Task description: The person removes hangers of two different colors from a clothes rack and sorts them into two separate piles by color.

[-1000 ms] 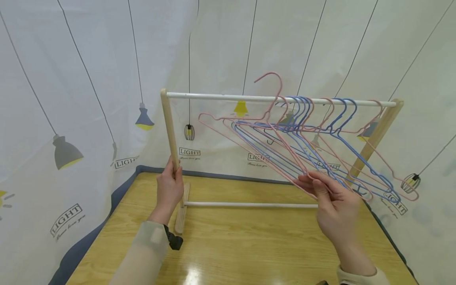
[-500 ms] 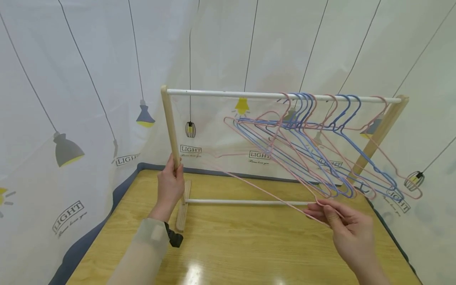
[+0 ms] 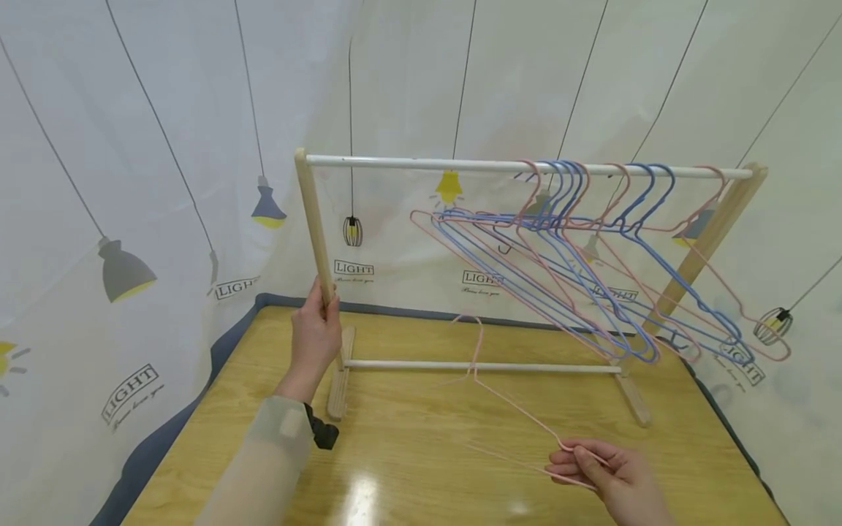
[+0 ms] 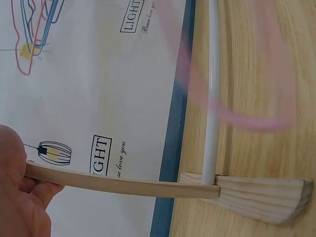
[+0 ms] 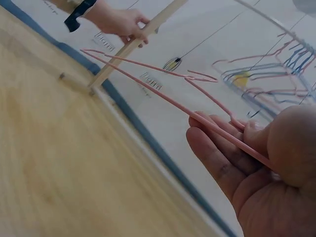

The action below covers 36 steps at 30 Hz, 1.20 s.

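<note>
A pink wire hanger (image 3: pixel 516 409) is off the rail, low over the table, its hook toward the rack. My right hand (image 3: pixel 612 467) pinches it at one end, thumb against fingers; the right wrist view shows the hanger (image 5: pixel 163 94) crossing the palm. My left hand (image 3: pixel 316 332) grips the left wooden post (image 3: pixel 316 234) of the clothes rack about midway up, as the left wrist view also shows with the post (image 4: pixel 113 185). Several pink and blue hangers (image 3: pixel 559 226) hang bunched along the right half of the white top rail (image 3: pixel 408 164).
The rack stands on the wooden table (image 3: pixel 408 453) on wooden feet (image 3: pixel 340 383), joined by a white lower bar (image 3: pixel 421 365). Behind is a pale curtain (image 3: pixel 197 88) printed with lamps. A dark blue band (image 3: pixel 230 343) runs along the table's edge.
My right hand has drawn the pink hanger down and toward me, away from the top rail. My left hand stays on the post.
</note>
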Available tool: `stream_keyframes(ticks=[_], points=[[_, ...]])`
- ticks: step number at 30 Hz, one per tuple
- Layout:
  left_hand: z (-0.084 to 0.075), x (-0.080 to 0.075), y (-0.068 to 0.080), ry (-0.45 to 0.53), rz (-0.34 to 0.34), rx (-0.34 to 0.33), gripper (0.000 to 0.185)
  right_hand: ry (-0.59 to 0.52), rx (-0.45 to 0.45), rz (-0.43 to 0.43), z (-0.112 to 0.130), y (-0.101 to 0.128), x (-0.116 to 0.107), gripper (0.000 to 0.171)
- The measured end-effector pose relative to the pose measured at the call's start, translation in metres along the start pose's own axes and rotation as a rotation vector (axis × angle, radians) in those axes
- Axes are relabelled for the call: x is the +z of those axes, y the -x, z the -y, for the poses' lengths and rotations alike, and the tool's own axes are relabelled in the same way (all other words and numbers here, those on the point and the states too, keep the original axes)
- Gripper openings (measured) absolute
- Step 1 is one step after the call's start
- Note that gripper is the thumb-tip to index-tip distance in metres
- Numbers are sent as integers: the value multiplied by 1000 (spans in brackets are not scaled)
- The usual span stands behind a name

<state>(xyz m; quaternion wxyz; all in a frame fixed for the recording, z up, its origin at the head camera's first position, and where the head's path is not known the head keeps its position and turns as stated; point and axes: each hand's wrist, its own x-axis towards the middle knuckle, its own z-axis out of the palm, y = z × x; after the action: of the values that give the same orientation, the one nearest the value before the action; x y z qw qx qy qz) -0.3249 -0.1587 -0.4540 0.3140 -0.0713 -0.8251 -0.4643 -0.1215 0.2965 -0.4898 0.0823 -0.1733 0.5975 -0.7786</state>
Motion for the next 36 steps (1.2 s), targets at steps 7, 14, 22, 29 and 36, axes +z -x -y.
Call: stream_keyframes(ticks=[7,14,22,29,36], points=[[-2,0,-1,3,0,8,32,-147,208,80,-34,15,-8,27],[-3,-1,0,0,-2,6,30,-168,325,76,-52,24,-5,24],[-3,2,0,2,-7,3,33,65,433,19,-61,25,-5,35],[-3,1,1,2,-6,-7,37,389,424,-68,-56,24,2,29],[-3,0,1,0,-12,-1,35,645,373,-73,-50,23,10,23]])
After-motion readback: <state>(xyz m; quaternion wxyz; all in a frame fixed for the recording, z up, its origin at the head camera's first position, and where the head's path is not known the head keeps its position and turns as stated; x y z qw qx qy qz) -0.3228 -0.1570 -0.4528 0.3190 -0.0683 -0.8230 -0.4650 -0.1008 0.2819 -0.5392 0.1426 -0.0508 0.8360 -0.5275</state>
